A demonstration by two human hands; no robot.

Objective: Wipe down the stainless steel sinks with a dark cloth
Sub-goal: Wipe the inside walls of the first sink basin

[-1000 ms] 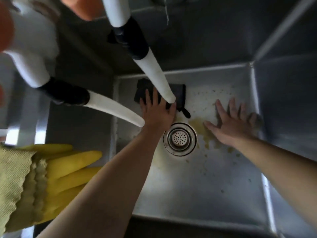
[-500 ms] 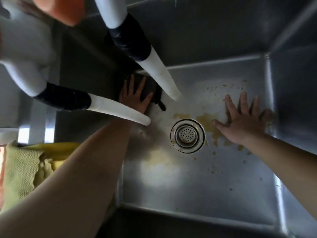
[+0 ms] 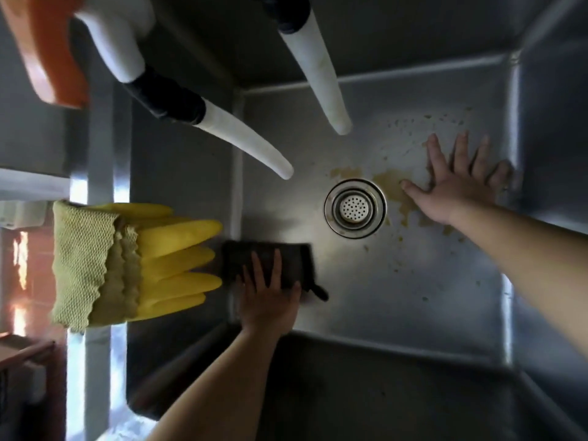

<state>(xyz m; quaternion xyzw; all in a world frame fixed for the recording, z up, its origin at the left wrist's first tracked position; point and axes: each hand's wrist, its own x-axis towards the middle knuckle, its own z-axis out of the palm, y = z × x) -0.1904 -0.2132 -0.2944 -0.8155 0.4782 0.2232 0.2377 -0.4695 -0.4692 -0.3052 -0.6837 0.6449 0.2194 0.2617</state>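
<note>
Dark cloth [image 3: 270, 264]: near-left sink floor [image 3: 397, 297], under my left hand [image 3: 269, 300], fingers straight, pressing. Right hand [image 3: 458, 186]: fingers spread, braced far-right. Yellow residue [image 3: 393, 186] beside drain [image 3: 355, 209]: advisable overlapping, firm strokes.

No readable text, label or number anywhere.

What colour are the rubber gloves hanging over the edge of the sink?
Bright yellow gloves, seen in the head view.
</note>
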